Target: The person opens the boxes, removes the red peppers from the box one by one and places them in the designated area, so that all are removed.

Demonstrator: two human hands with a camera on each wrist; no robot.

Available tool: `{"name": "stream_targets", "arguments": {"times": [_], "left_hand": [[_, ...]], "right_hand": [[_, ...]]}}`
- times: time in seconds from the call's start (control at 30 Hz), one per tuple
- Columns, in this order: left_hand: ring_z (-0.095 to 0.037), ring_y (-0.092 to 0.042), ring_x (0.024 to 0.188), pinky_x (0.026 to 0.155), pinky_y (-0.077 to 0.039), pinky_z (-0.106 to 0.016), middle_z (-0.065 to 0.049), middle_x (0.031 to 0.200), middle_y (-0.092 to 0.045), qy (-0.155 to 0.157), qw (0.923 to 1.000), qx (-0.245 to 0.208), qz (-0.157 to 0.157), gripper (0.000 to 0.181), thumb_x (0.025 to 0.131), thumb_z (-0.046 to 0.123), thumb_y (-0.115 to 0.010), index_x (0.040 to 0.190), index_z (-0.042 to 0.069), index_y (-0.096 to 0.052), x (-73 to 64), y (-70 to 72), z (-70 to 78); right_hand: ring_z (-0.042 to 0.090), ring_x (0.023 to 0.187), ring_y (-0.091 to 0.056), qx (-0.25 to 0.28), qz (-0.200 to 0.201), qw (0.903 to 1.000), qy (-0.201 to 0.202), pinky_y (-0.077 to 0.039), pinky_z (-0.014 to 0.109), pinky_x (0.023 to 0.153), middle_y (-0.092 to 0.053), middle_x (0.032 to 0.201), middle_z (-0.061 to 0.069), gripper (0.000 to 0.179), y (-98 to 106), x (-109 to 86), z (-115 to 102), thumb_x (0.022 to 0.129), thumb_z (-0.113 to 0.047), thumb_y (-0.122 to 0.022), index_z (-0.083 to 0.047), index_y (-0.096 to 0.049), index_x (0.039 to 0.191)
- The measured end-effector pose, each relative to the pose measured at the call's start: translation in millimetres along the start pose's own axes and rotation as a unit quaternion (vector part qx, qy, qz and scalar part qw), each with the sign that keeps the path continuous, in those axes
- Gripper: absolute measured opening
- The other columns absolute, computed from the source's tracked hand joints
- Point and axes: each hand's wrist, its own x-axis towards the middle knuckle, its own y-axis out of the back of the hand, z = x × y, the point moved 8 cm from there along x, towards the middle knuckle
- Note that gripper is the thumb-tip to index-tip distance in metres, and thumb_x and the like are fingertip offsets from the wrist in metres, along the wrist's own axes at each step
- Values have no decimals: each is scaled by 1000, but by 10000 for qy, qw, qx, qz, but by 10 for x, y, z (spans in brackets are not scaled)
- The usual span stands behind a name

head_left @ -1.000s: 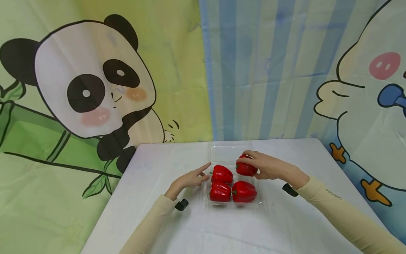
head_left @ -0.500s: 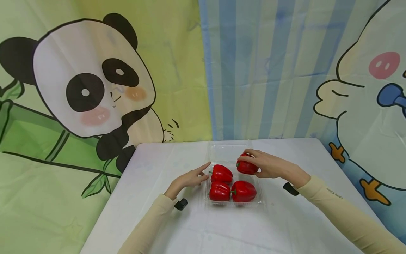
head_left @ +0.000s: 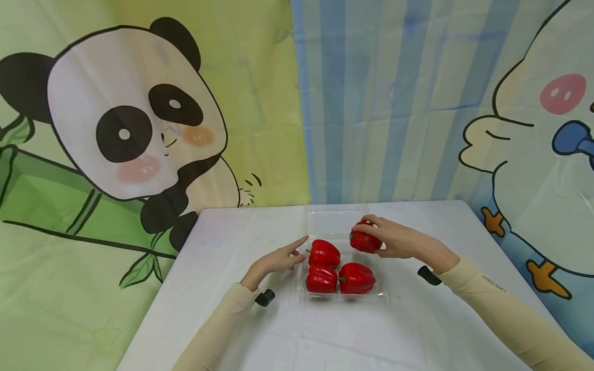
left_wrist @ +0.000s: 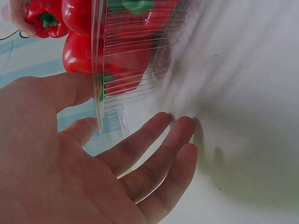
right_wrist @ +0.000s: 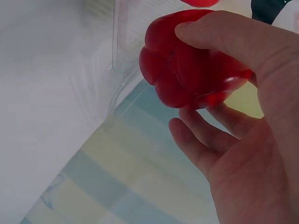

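Note:
A clear plastic clamshell box [head_left: 379, 275] stands on the table with three red bell peppers in it: one pepper [head_left: 324, 253] at back left, one [head_left: 321, 279] at front left, one [head_left: 357, 278] at front right. My right hand [head_left: 398, 239] grips another red bell pepper [head_left: 365, 240] over the box's back right part; thumb and fingers wrap it in the right wrist view, its lobed end [right_wrist: 175, 65] showing. At the box's left side is my left hand [head_left: 277, 260], index finger extended. The left wrist view shows its thumb and index at the rim [left_wrist: 96, 56], other fingers spread loosely beside the ribbed wall.
Behind the box lies its open clear lid [head_left: 330, 224], flat on the white table [head_left: 232, 242]. A curtain [head_left: 357, 103] with a panda and other cartoon figures hangs at the table's far edge. Both wrists wear small black devices.
My right hand has moved slightly right and away from me, carrying the bell pepper with it. My left hand and the three peppers in the box stay where they were.

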Motion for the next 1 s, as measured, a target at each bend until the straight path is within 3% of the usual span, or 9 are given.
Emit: {"name": "stream_targets", "arguments": {"times": [1.0], "left_hand": [[-25,-66,101,90,-53,-46,-20,139,-57,38,10000,58,-28,66,104,39,-51,162,33,-19,10,-19,-5]], "right_hand": [[34,118,-56,-171,652,9973,-294,-60,42,82,-52,137,16,81,67,-197,289,72,-7,-89,-15,-50,143]]}}
